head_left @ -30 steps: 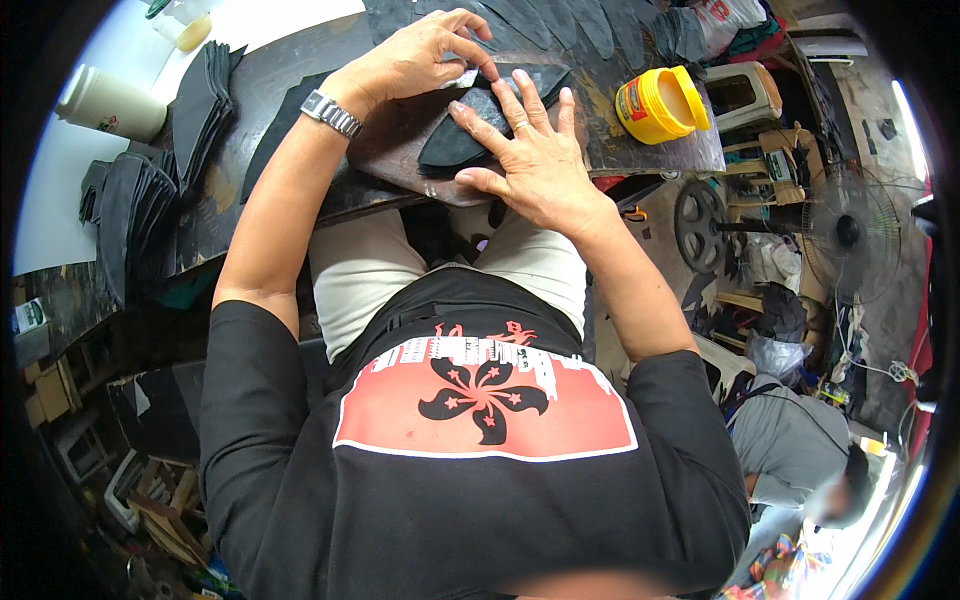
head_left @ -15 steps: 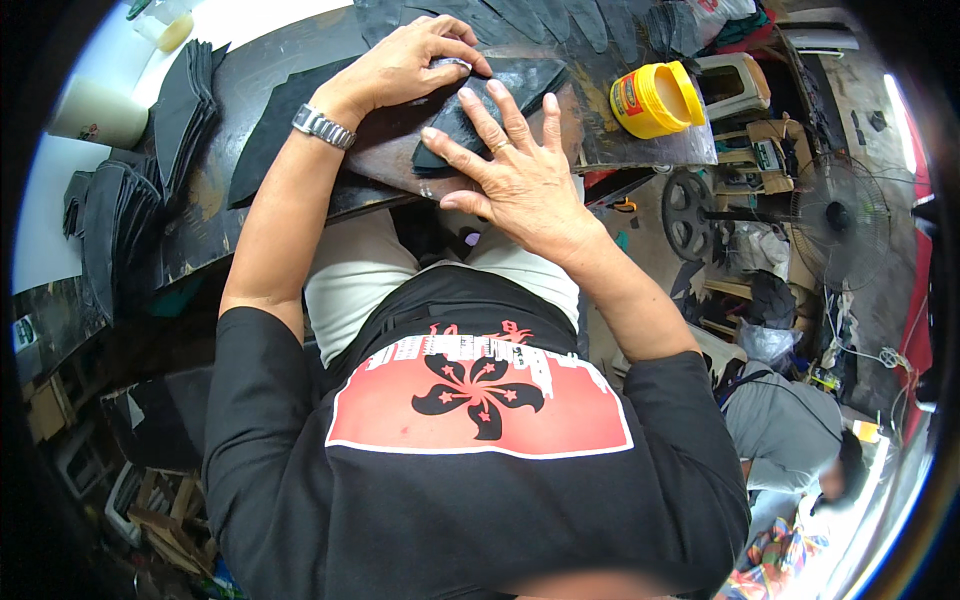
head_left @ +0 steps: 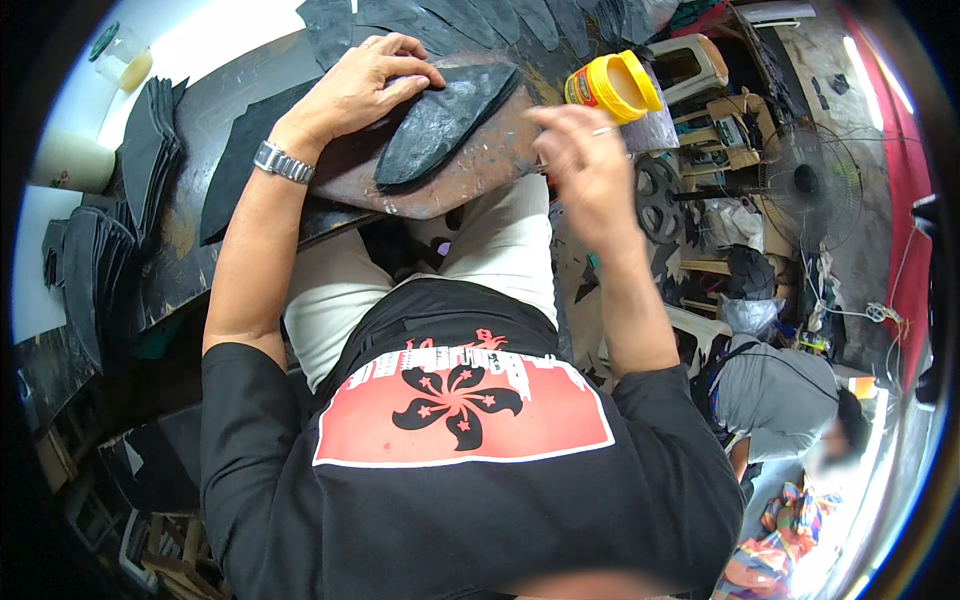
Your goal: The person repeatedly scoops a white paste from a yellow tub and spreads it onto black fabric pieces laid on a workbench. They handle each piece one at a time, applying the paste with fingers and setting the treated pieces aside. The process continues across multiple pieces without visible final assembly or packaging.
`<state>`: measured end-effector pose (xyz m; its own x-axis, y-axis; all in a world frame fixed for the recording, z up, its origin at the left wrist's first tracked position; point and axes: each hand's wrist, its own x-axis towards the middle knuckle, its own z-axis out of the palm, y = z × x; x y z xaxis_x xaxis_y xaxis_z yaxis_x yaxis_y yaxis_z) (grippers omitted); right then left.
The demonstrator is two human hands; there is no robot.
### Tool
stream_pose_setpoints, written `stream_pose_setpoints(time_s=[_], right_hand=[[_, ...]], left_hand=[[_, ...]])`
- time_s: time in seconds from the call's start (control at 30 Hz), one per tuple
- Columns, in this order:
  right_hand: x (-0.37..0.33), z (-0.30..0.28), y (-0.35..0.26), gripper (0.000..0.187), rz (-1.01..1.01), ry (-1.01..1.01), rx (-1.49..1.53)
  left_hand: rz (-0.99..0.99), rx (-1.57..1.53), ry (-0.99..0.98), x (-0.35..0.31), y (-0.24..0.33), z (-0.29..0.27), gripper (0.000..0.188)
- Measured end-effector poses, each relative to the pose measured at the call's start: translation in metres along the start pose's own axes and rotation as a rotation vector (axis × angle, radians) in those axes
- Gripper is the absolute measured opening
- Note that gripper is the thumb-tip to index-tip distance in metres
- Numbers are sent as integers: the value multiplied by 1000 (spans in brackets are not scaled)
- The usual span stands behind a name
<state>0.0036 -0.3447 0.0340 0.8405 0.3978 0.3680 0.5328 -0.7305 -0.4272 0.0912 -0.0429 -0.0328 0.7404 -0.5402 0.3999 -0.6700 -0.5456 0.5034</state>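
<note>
The left hand (head_left: 375, 80) lies over the far left part of the brown board (head_left: 490, 152), its fingers bent and drawn fairly close together, thumb and fingertips touching the upper end of a dark pointed piece (head_left: 450, 122); whether it pinches that piece or only presses on it, I cannot tell. The dark pointed piece lies flat and slantwise on the brown board, its surface smudged with pale streaks, and more than one layer seems to show along its edge. The right hand (head_left: 588, 165) is raised just off the right end of the brown board, clear of the piece, with its fingers half bent and loosely apart; it is blurred, but nothing shows in its grasp. A metal watch (head_left: 283, 161) sits on the left wrist, to the left of the brown board. The brown board rests at the near edge of the dark counter (head_left: 185, 250). Just beyond its right end stands an open yellow tub (head_left: 610, 88). A large dark sheet (head_left: 238, 165) lies just left of the brown board, and farther left are a stack of dark pieces (head_left: 150, 150) and a pale container (head_left: 78, 150). More dark pieces (head_left: 470, 22) are spread beyond its far side.
</note>
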Motion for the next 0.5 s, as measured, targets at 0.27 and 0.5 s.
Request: stream_pose_setpoints(time_s=[0.27,0.5], right_hand=[[28,-36,77,57,517,15,-508],[22,-40,65,57,633,18,-478]], left_hand=[[-60,-12,35,0,5,4,23],[-78,62,86,1,13,6,21]])
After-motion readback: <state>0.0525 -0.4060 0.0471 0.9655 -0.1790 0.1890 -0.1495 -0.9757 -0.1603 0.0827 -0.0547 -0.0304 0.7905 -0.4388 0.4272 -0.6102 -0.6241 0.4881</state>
